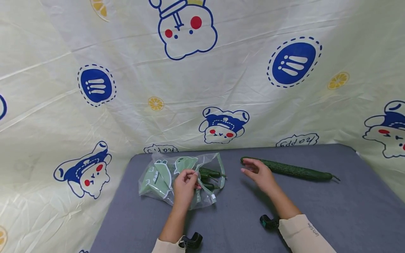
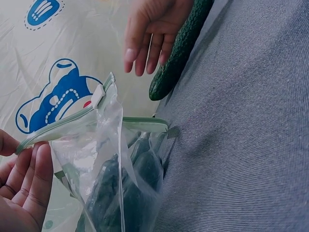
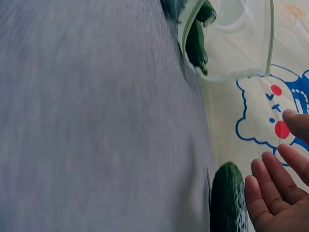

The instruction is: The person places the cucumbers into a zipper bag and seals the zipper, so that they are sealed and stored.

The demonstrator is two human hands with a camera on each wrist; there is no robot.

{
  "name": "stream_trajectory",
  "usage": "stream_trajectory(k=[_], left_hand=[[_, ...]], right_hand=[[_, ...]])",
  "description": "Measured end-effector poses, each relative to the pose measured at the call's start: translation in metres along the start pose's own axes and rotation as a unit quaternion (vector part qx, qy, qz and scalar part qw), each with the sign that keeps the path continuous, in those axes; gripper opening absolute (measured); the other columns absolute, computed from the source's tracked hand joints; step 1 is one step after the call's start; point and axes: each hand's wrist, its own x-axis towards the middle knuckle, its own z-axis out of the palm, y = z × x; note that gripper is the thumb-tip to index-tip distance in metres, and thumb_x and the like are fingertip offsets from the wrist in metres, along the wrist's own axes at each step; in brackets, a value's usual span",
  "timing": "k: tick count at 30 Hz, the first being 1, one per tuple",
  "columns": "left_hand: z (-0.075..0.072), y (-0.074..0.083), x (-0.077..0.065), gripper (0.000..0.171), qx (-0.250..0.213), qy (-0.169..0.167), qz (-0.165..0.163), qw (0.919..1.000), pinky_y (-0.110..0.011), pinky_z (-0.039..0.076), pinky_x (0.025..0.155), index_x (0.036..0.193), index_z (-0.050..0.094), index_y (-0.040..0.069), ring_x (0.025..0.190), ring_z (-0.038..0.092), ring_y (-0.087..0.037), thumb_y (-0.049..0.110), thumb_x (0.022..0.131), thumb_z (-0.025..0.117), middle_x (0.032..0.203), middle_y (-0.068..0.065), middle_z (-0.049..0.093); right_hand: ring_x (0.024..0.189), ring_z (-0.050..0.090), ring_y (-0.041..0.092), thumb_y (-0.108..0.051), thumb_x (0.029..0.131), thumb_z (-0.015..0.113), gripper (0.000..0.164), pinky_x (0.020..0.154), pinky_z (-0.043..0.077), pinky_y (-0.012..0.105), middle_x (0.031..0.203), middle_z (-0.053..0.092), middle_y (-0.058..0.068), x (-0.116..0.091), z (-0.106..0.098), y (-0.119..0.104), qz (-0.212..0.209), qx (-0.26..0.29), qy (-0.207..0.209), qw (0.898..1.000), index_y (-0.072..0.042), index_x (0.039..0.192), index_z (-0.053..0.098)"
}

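My left hand [image 1: 184, 186] pinches the rim of a clear zip bag [image 1: 151, 181] with green cartoon prints, which lies on its side at the left of the table. Its mouth gapes to the right, and the white slider [image 2: 98, 95] sits on the zip strip. Inside lie several glossy dark green peppers [image 1: 209, 173], their stems towards the opening. My right hand [image 1: 263, 176] hovers with fingers apart and nothing in them, beside the near end of a long, bumpy cucumber [image 1: 295, 171]. That cucumber lies on the table outside the bag.
A grey cloth [image 1: 240, 221] covers the table. Behind it hangs a pale curtain [image 1: 133, 80] printed with cartoon bears and orange slices, meeting the table's back edge. Each wrist carries a black device [image 1: 269, 222].
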Motion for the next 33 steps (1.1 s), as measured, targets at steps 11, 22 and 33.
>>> stream_trajectory(k=[11,22,33], left_hand=[[0.0,0.002,0.0,0.014,0.011,0.002,-0.002,0.9999,-0.025,0.061,0.052,0.1,0.064,-0.01,0.053,0.06,-0.012,0.003,0.093,0.064,0.076,-0.01,0.062],[0.0,-0.002,0.001,0.014,0.015,0.002,0.0,0.9999,-0.026,0.062,0.053,0.1,0.064,-0.009,0.053,0.061,-0.012,0.004,0.094,0.063,0.075,-0.004,0.061],[-0.001,-0.002,0.001,0.012,0.023,0.002,0.0,0.9997,-0.026,0.061,0.052,0.099,0.065,-0.007,0.052,0.061,-0.011,0.004,0.094,0.064,0.075,-0.004,0.062]], right_hand=[[0.127,0.055,0.036,-0.033,0.097,0.069,0.058,0.106,0.051,0.054,0.14,0.055,0.018,-0.008,-0.031,0.013,0.003,-0.049,0.012,0.999,-0.007,0.146,0.05],[0.131,0.05,0.043,-0.041,0.098,0.065,0.065,0.107,0.047,0.06,0.143,0.048,0.023,-0.014,-0.059,0.024,0.008,-0.075,0.024,0.997,-0.005,0.149,0.046],[0.132,0.046,0.048,-0.048,0.099,0.061,0.07,0.102,0.047,0.064,0.149,0.042,0.025,-0.02,-0.092,0.03,0.028,-0.098,0.016,0.995,-0.007,0.152,0.041]])
